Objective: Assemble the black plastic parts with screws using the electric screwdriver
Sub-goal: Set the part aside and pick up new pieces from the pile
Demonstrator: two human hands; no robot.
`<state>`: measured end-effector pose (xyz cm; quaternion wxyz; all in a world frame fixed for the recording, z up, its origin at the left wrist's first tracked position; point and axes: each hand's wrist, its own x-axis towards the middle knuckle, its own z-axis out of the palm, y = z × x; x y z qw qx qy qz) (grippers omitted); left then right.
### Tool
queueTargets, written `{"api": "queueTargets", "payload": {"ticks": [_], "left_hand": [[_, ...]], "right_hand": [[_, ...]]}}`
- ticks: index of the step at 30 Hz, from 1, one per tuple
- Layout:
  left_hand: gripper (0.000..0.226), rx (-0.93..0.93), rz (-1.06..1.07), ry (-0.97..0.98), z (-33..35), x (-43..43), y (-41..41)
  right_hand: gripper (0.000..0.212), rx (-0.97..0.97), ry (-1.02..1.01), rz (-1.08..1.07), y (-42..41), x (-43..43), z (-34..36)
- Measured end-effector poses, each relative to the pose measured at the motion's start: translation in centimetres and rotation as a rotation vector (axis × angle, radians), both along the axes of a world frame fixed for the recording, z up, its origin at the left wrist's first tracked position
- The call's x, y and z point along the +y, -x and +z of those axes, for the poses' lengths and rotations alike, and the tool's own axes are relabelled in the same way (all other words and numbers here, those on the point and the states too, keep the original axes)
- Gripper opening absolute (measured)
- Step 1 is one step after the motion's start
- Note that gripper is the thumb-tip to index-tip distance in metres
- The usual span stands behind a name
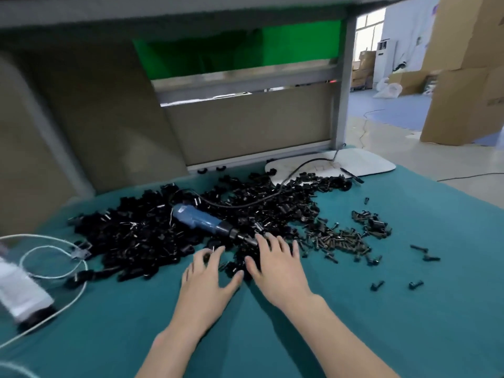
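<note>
So the left hand [210, 276] and right hand [275, 264] are both sitting spread open, gripping nothing, on the black plastic parts [141, 233] mid-frame. The electric screwdriver [200, 221] is lying just above, running upper-left to lower-right, bit ending by the right fingertips, so right's closer.

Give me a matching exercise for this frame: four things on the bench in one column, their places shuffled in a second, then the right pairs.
Things
1. electric screwdriver
2. screws
3. white cable
4. white board

Places
A. at the far edge of the teal cloth, right of centre
B. lying on the heap of black parts, tip near the right hand
C. looped at the left edge of the cloth
D. in a loose pile to the right of the right hand

Pairs: 1-B, 2-D, 3-C, 4-A
</note>
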<state>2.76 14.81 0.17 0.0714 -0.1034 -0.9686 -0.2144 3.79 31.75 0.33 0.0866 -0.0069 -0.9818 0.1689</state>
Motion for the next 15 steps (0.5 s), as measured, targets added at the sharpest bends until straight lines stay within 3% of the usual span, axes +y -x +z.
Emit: {"api": "queueTargets", "payload": {"ticks": [7,15], "left_hand": [[0.053,0.056,0.036,-0.001,-0.4,-0.2,4.2],[0.026,0.219,0.064,-0.055,-0.5,-0.2,4.0]], "right_hand": [[0.039,0.102,0.145,0.040,2.1,1.0,-0.3],[0.042,0.093,0.221,0.025,1.9,1.1,0.2]]}}
